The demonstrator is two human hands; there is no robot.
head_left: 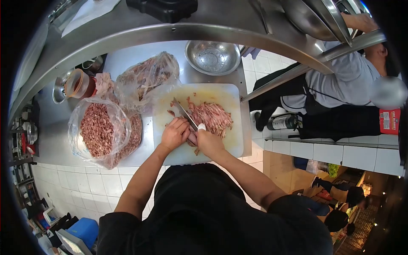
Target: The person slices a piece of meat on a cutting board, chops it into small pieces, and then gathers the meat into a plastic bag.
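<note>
My right hand (209, 142) is closed round the pale handle of a kitchen knife (185, 114), whose blade points away to the upper left over the cutting board (163, 95). My left hand (175, 133) has its fingers curled on a piece of meat (192, 138) beside the blade. That piece is partly hidden between my two hands. To the right of the blade lies a pile of thinly sliced meat (214, 119). A few small scraps sit near the knife tip.
An open plastic bag of chopped meat (97, 123) stands left of the board. Behind it are another meat-filled plastic bag (146, 78), a tub (78, 84) and a metal bowl (212, 57). A steel shelf (178, 32) spans overhead. Another person (340, 76) is at the right.
</note>
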